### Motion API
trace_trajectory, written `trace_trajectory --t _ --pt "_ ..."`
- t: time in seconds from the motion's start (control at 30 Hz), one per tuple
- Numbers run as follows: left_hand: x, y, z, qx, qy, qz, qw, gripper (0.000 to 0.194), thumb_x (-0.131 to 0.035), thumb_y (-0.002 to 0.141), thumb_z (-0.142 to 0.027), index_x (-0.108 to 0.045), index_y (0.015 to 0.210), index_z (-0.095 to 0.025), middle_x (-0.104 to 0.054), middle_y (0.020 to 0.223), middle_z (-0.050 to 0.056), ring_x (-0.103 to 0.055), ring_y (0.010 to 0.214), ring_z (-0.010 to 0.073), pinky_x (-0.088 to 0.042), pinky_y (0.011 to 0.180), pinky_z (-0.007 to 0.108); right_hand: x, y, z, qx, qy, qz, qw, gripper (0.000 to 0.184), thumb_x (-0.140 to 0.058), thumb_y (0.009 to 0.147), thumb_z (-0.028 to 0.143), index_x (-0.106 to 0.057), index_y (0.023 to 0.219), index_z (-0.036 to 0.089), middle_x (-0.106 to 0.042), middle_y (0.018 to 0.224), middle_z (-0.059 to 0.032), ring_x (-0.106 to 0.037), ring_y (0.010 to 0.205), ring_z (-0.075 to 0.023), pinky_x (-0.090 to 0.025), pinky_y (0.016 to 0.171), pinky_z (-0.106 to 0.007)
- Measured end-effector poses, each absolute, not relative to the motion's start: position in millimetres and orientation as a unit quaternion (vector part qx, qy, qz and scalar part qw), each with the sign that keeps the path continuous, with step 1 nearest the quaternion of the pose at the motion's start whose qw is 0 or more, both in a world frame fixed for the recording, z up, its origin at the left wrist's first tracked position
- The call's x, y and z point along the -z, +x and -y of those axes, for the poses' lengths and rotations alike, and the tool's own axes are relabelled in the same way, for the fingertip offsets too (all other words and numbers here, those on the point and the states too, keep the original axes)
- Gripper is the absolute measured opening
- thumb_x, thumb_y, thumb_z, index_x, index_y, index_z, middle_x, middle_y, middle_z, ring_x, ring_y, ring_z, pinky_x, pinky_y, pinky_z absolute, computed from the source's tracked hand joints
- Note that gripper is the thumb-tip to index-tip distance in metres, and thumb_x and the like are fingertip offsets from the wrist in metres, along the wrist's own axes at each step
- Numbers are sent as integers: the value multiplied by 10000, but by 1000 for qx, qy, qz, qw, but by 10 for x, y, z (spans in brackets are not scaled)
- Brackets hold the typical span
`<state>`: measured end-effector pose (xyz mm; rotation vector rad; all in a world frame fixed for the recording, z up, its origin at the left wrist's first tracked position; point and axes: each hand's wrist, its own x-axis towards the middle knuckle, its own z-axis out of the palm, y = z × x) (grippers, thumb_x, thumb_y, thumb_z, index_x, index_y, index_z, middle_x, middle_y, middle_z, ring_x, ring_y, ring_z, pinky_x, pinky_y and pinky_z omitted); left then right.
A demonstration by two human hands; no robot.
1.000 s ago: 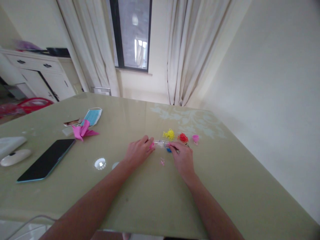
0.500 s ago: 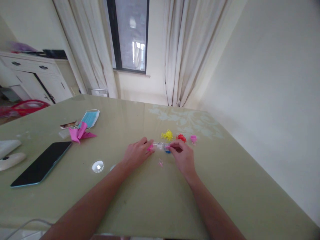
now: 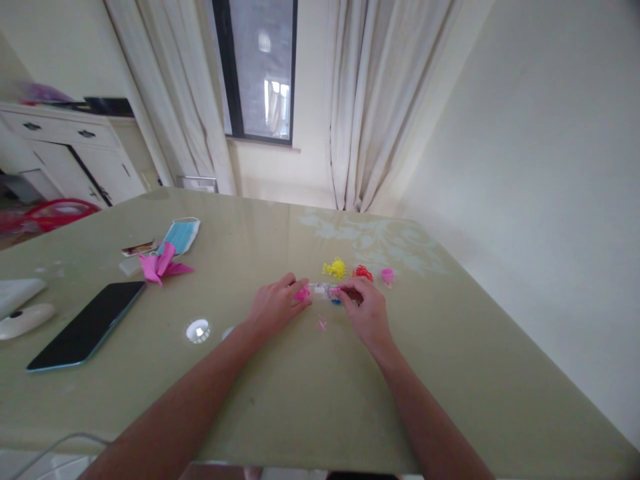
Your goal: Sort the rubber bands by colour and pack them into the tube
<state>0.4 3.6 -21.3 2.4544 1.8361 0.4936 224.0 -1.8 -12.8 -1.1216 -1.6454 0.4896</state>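
Observation:
A small clear plastic container [image 3: 320,289] lies low over the table between my hands. My left hand [image 3: 273,308] is closed around its left end, where bright pink bits [image 3: 303,293] show through. My right hand [image 3: 369,312] pinches at its right end, thumb against fingers; a bit of pink shows at the fingertips, too small to name. Just under the container a little blue pile [image 3: 336,302] peeks out, mostly covered. Beyond it sit a heap of yellow strands [image 3: 335,268] and a heap of red strands [image 3: 363,272]. Thin pink pieces [image 3: 321,325] lie nearer me.
Right of the red heap stands a small pink cup [image 3: 387,275]. To the left lie a black-screened tablet [image 3: 87,327], a pink folded paper [image 3: 163,265], a blue face mask [image 3: 181,236] and a shiny round object [image 3: 198,331]. A wall borders the table's right side.
Both hands stay around the container with only slight movement. The blue pile is a little more covered than before. The whole view has shifted slightly.

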Motion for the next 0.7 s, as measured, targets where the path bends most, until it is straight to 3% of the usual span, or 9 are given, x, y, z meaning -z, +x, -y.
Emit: trace_trajectory --t 0.2,0.37,0.6,0.7 --pt "205 5 -44 -171 785 -594 32 422 -618 968 -539 -673 1340 -350 -699 1110 28 -720 899 216 -478 717 291 99 2224 62 -265 -440 665 542 139 -682 911 306 -778 971 224 -747 1031 -87 -742 943 -214 -645 841 -356" --pt "240 7 -45 -179 786 -591 37 419 -621 961 -552 -676 1327 -356 -697 1093 21 -718 892 210 -462 701 281 140 2216 48 -340 -448 606 563 176 -766 850 343 -735 976 224 -798 963 -71 -788 885 -232 -660 845 -386" --pt "233 16 -33 -192 793 -576 51 376 -617 970 -521 -689 1296 -348 -701 1073 21 -714 881 206 -442 690 281 130 2222 59 -280 -460 622 569 184 -813 800 327 -749 937 223 -759 920 -53 -752 804 -195 -658 719 -319" --pt "220 17 -30 -202 796 -568 57 364 -641 959 -497 -696 1280 -333 -706 1061 20 -711 889 210 -437 691 284 85 2220 72 -306 -442 614 578 197 -801 822 338 -751 972 221 -750 944 -60 -737 822 -189 -650 725 -312"
